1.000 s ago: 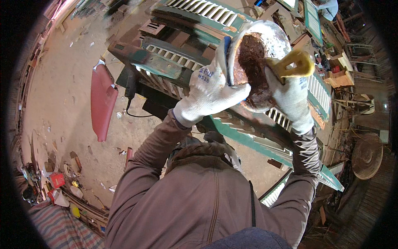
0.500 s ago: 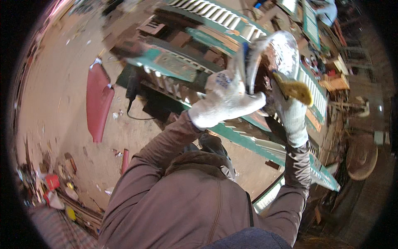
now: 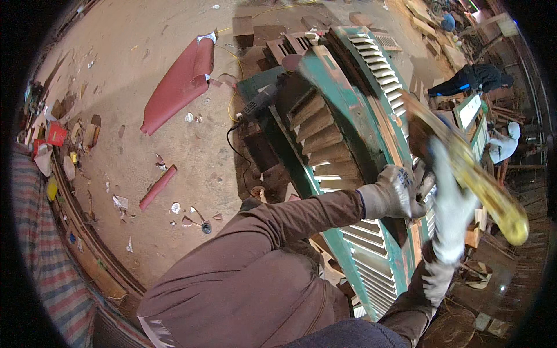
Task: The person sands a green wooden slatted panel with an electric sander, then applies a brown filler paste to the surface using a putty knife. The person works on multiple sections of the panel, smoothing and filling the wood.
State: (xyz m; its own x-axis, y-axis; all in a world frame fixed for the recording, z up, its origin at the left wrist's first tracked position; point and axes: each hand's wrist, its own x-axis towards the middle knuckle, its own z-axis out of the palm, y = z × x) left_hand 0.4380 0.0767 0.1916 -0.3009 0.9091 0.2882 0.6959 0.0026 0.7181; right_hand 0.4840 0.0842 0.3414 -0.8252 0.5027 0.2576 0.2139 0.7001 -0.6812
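Note:
My right hand (image 3: 449, 203), in a white glove and smeared by motion, is at a long yellow-handled tool (image 3: 490, 194) with a brownish upper end. The tool slants across in front of that hand, and blur hides its exact kind. My left hand (image 3: 391, 194), in a grey-white glove, is curled closed just left of it, above the shutter. Beside its fingertips a small greyish metallic part (image 3: 427, 184) shows; what the fingers grip is hidden. Below both hands lie green wooden louvred shutters (image 3: 362, 255) with worn paint and bare wood patches.
A heat gun (image 3: 259, 103) with a black cord rests left of the shutters. On the floor lie a large dark-red sheet (image 3: 180, 87), a smaller red roll (image 3: 158, 187) and scraps. Two people (image 3: 478, 78) (image 3: 505, 144) are at the far right. Striped cloth (image 3: 49, 232) hangs left.
The view has turned, and the shutters now run more upright in it. The round metallic thing between my hands is no longer plain to see. My left fingers have curled; the yellow handle shows at full length.

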